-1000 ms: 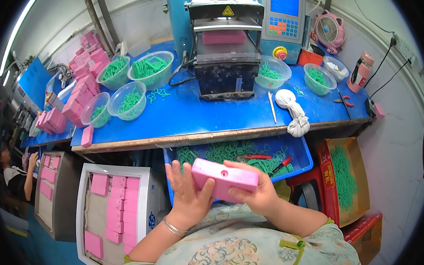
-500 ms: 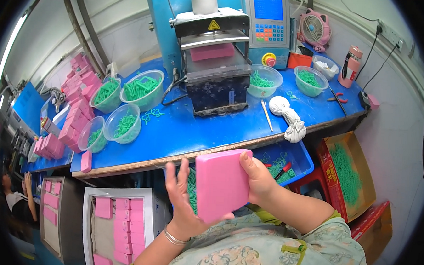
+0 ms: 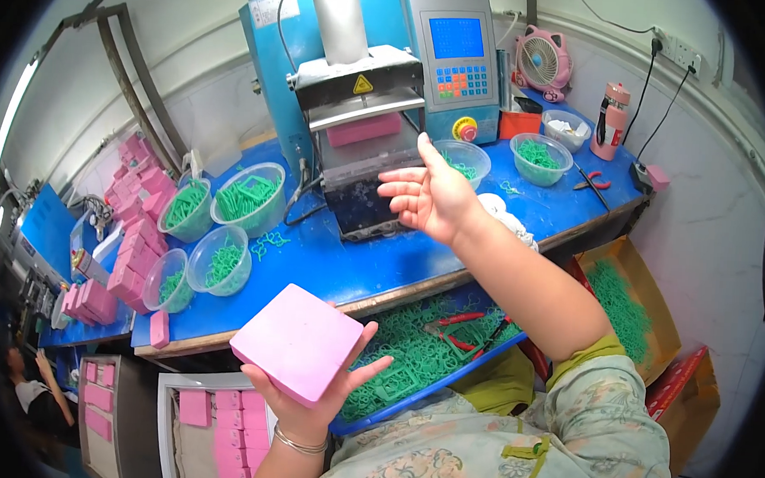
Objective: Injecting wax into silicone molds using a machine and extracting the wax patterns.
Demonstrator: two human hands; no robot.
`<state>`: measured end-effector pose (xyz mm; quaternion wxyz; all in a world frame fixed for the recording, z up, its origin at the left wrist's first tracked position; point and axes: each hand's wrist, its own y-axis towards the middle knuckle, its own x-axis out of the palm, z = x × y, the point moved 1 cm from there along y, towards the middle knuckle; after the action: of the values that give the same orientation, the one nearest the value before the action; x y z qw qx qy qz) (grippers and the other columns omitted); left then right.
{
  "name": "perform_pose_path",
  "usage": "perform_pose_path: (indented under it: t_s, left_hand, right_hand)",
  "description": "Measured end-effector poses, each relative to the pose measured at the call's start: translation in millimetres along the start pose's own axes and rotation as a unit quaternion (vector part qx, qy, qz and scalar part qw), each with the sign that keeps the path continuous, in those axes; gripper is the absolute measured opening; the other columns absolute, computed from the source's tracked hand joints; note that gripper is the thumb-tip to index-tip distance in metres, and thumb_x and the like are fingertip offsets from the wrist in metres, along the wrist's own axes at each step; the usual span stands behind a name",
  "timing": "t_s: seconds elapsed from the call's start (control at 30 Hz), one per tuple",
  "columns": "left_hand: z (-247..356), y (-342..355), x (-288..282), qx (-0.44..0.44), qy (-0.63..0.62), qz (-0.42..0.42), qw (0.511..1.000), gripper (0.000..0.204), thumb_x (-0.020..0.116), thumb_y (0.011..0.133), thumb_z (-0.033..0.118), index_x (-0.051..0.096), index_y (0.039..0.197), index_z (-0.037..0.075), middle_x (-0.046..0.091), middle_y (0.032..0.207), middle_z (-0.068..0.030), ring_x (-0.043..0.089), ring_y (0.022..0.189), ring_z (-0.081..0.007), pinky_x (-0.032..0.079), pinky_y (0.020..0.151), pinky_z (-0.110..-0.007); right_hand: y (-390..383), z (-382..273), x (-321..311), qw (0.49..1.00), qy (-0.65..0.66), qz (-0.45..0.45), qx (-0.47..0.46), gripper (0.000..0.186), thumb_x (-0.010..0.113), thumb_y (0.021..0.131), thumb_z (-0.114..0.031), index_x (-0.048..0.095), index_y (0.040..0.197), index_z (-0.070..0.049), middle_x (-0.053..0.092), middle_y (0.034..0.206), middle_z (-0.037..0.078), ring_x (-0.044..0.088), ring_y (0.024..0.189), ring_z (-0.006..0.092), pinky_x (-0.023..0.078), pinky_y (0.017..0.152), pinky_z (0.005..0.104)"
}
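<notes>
A flat, square pink block (image 3: 297,343) rests in my left hand (image 3: 304,412), which supports it from beneath with the fingers partly spread. My right hand (image 3: 432,194) is empty and open, raised before the blue press machine (image 3: 275,69) with its fingers toward the press bed. Another pink block (image 3: 364,129) sits under the press's upper plate. Below my right forearm lies a blue tray (image 3: 381,422) filled with tangled green rubbery pieces (image 3: 419,362). Red-handled pliers (image 3: 460,319) and another red-handled tool lie on those pieces.
Clear plastic bowls (image 3: 249,223) of green pieces stand on the blue table (image 3: 329,266). Stacked pink blocks (image 3: 134,265) line the left, with more in a white-framed tray (image 3: 166,401) below. A white cloth bundle (image 3: 509,220), pink fan (image 3: 543,61) and cardboard box (image 3: 659,327) are right.
My right hand has let go of the pink block and moved up toward the press. My left hand has carried the block leftward, tilting it flatter. The view has shifted, showing more of the blue tray.
</notes>
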<state>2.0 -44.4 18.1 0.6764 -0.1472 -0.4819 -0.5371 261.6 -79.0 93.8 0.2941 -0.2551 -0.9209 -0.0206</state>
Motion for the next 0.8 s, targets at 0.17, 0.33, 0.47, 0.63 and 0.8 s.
perform_pose_path:
  t_s: [0.17, 0.33, 0.47, 0.63, 0.8]
  left_hand:
    - [12, 7, -7, 0.022, 0.048, 0.027, 0.998, 0.103, 0.056, 0.069, 0.069, 0.014, 0.139, 0.006, 0.026, 0.138, -0.0190, 0.020, 0.126, -0.0508, 0.017, 0.097, -0.069]
    - [30, 5, -6, 0.128, 0.426, 0.188, 0.876, 0.108, 0.074, 0.059, 0.056, 0.021, 0.137, 0.003, 0.033, 0.135, -0.0198, 0.036, 0.124, -0.0343, 0.029, 0.103, -0.049]
    - [44, 19, -5, 0.292, 0.749, 0.085, 0.589, 0.109, 0.081, 0.056, 0.045, 0.023, 0.137, 0.001, 0.033, 0.132, -0.0213, 0.038, 0.120, -0.0318, 0.030, 0.100, -0.042]
    - [32, 76, 37, 0.061, 0.891, -0.015, 0.449, 0.096, 0.081, 0.050, 0.032, 0.037, 0.132, 0.009, 0.034, 0.129, -0.0228, 0.037, 0.115, -0.0391, 0.029, 0.099, -0.044]
    - [38, 100, -2, -0.091, 0.895, 0.025, 0.437, 0.095, 0.078, 0.049, 0.039, 0.038, 0.131, 0.011, 0.044, 0.121, -0.0164, 0.045, 0.107, -0.0351, 0.034, 0.093, -0.043]
  right_hand:
    - [1, 10, -11, 0.998, -0.057, -0.020, -0.015, 0.047, 0.035, 0.093, -0.037, 0.057, 0.098, 0.004, 0.063, 0.074, 0.010, 0.056, 0.055, 0.0115, 0.044, 0.050, 0.0223]
    - [-79, 34, -19, 0.967, 0.141, -0.191, 0.094, 0.040, 0.041, 0.089, -0.020, 0.044, 0.117, 0.008, 0.055, 0.113, 0.025, 0.064, 0.074, 0.0256, 0.053, 0.063, 0.0336]
    - [-91, 59, -41, 0.927, 0.119, -0.308, 0.176, 0.043, 0.045, 0.087, -0.012, 0.037, 0.123, 0.010, 0.054, 0.113, 0.028, 0.065, 0.075, 0.0262, 0.055, 0.063, 0.0296]
    - [-91, 90, -35, 0.922, 0.070, -0.276, 0.262, 0.048, 0.044, 0.087, -0.009, 0.029, 0.131, 0.003, 0.054, 0.113, 0.028, 0.065, 0.073, 0.0261, 0.055, 0.062, 0.0300]
    - [-111, 108, -36, 0.915, 0.058, -0.288, 0.277, 0.062, 0.042, 0.089, -0.010, 0.008, 0.140, -0.004, 0.052, 0.116, 0.026, 0.064, 0.077, 0.0266, 0.053, 0.066, 0.0299]
